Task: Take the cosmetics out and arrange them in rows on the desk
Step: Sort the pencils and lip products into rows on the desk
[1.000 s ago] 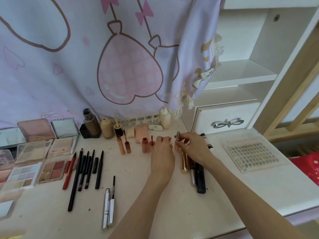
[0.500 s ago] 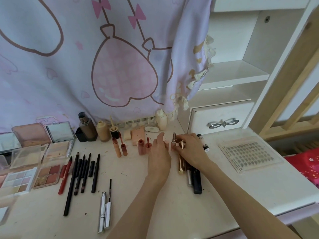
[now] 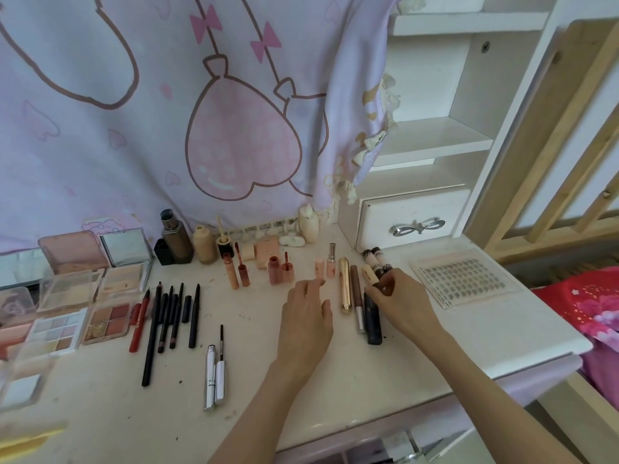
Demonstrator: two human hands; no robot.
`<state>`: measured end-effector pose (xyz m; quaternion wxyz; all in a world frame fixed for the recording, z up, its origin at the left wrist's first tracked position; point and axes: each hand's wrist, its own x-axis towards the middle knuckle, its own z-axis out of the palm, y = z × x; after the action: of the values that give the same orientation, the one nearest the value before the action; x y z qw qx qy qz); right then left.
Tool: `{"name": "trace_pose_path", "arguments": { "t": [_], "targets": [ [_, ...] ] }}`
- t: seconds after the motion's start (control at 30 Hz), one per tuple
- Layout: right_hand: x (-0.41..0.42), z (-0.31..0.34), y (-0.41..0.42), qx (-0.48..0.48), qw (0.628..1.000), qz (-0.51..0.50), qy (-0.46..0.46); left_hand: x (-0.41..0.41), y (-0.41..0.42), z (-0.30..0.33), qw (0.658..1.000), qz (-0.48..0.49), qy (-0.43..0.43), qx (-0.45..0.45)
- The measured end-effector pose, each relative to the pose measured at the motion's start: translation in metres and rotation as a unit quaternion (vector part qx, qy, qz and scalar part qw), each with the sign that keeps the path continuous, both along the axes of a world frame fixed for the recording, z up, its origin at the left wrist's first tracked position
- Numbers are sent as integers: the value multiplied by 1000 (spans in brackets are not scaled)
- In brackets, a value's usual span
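Observation:
Cosmetics lie in rows on the white desk point(image 3: 335, 390). An open lipstick point(image 3: 331, 265) and its pink cap point(image 3: 320, 270) stand upright mid-desk. My left hand point(image 3: 306, 321) hovers just in front of them, fingers relaxed, one fingertip near the cap. Right of the lipstick lie a gold tube point(image 3: 345, 289), a brown tube point(image 3: 357, 298) and a dark tube point(image 3: 372, 318). My right hand point(image 3: 400, 301) grips a cream-tipped tube point(image 3: 369, 275) beside two white-and-brown tubes point(image 3: 376, 261).
Eyeshadow palettes point(image 3: 67, 296) fill the left side, with pencils point(image 3: 167, 316) and two silver pens point(image 3: 214, 373) beside them. Bottles point(image 3: 187, 244) and lip glosses point(image 3: 258, 267) line the back under a pink curtain. A nail-sticker sheet point(image 3: 464, 279) lies right, below a white drawer point(image 3: 415, 219).
Both hands have let go of the lipstick, which now stands upright with its cap beside it. My left hand drew back; my right hand moved right and took the cream-tipped tube.

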<state>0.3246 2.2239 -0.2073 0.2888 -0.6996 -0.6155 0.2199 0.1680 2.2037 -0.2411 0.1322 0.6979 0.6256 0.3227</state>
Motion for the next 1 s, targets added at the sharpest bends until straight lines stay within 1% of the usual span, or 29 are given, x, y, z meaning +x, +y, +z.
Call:
{"name": "trace_pose_path", "arguments": {
  "t": [0.07,0.2,0.3,0.47,0.57,0.63,0.7,0.73,0.8,0.83,0.9,0.93,1.0],
  "targets": [
    [0,0,-9,-48,999,-2,-15,-5,-6,-6,998,-13,51,-17],
    [-4,-1,-18,-129,989,10,-74,-9,-13,-14,988,-22,149,-44],
    [-4,-3,-20,-136,987,2,-89,-9,-14,-16,986,-22,161,-46],
    [-1,-2,-29,-118,991,-31,-58,-10,-15,-15,989,-26,137,-42],
    [3,3,-36,-81,996,-37,-4,-11,-16,-14,990,-30,130,-37],
    [5,10,-42,-71,994,-26,74,-12,-16,-14,993,-35,107,-27],
    [6,16,-46,-74,982,-5,173,-14,-16,-14,998,-37,45,-7],
    [6,19,-48,-71,977,5,202,-15,-17,-11,999,-40,2,-5],
    [4,25,-50,-65,974,25,218,-18,-20,-3,995,-70,-66,0],
    [2,28,-50,-69,971,36,226,-19,-23,4,992,-106,-63,3],
    [-2,35,-50,-106,957,73,259,-20,-29,22,984,-178,-5,2],
    [-5,39,-52,-132,946,105,278,-21,-32,30,980,-200,22,0],
    [-12,45,-55,-172,918,166,317,-25,-37,47,976,-212,49,-26]
  ]
}}
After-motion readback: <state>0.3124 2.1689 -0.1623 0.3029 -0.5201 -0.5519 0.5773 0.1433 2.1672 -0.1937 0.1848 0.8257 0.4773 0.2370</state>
